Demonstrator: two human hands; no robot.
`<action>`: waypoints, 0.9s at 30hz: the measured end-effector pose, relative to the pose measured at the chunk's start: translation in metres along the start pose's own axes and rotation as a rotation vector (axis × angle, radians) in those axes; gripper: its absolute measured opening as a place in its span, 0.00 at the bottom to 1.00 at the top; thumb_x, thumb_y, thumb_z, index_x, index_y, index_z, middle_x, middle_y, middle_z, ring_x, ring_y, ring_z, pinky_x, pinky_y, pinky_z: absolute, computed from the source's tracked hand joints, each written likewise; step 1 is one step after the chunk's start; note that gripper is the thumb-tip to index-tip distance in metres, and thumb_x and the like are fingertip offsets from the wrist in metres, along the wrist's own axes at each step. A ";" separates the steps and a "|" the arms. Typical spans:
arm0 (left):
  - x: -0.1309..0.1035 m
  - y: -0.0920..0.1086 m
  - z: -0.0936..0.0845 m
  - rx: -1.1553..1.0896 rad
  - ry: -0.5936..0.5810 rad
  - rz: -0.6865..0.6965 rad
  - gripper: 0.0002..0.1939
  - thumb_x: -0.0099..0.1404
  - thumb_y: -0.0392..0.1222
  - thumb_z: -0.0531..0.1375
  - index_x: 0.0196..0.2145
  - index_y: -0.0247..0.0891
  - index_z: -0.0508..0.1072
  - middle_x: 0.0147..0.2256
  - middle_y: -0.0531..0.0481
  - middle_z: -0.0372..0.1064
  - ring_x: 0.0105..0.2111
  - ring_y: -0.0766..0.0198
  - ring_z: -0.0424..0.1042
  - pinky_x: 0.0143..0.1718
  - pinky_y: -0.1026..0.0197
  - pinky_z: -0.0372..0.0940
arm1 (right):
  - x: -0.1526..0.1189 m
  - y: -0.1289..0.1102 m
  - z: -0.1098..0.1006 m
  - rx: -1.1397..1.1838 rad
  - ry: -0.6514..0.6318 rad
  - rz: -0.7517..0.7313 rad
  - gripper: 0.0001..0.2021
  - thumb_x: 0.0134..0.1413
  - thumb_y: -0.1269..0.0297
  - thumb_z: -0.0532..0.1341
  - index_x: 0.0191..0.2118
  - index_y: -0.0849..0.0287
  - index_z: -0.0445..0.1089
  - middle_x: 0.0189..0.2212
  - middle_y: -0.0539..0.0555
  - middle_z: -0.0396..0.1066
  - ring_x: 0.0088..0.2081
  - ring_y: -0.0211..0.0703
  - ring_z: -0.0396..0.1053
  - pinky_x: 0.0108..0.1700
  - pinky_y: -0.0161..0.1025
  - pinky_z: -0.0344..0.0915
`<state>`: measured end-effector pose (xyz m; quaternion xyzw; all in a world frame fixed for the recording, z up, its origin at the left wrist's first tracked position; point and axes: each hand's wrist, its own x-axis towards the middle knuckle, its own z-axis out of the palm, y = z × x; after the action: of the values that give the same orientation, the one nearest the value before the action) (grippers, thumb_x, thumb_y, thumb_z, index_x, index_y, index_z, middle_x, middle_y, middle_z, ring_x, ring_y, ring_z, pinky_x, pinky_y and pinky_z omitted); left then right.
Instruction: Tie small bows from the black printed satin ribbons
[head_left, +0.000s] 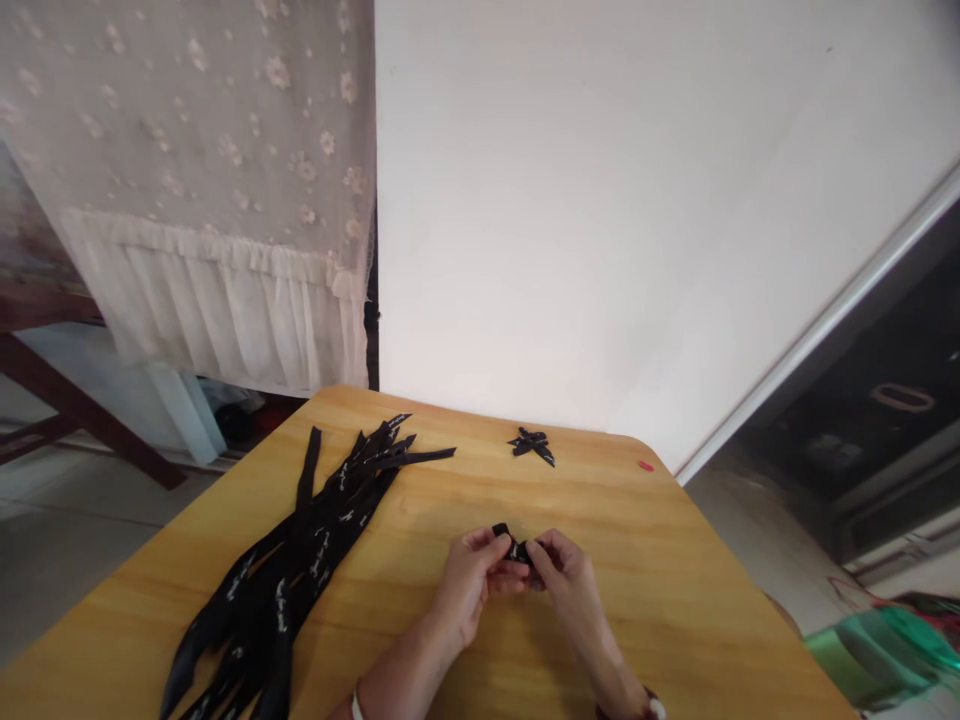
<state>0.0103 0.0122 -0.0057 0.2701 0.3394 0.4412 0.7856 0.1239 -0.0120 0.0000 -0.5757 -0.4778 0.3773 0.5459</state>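
Over the front middle of the wooden table [622, 520], my two hands meet around a short piece of black ribbon [516, 549] with white lettering. My left hand [480, 570] pinches its left side between thumb and fingers, and a dark loop stands up above the thumb. On the other side, my right hand [562, 570] grips the ribbon with thumb and forefinger. The fingers hide much of the ribbon. Beyond the hands lies a tied black ribbon bow [532, 444] near the table's back edge.
A long pile of black printed ribbon strips [322, 540] stretches along the table's left side. Near the back right corner lies a small red object [646, 466]. A white wall panel [600, 220] rises behind the table; a lace curtain [225, 200] hangs at the left.
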 end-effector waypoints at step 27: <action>-0.005 -0.001 0.006 0.447 -0.127 -0.076 0.08 0.46 0.38 0.55 0.22 0.31 0.71 0.15 0.49 0.68 0.15 0.63 0.68 0.10 0.69 0.58 | -0.005 -0.002 0.002 -0.342 -0.058 -0.170 0.06 0.45 0.66 0.55 0.22 0.59 0.63 0.18 0.49 0.65 0.21 0.36 0.64 0.21 0.29 0.58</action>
<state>0.0133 0.0072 -0.0015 0.4517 0.3884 0.3071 0.7422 0.1202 -0.0158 0.0009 -0.6067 -0.5974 0.2596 0.4557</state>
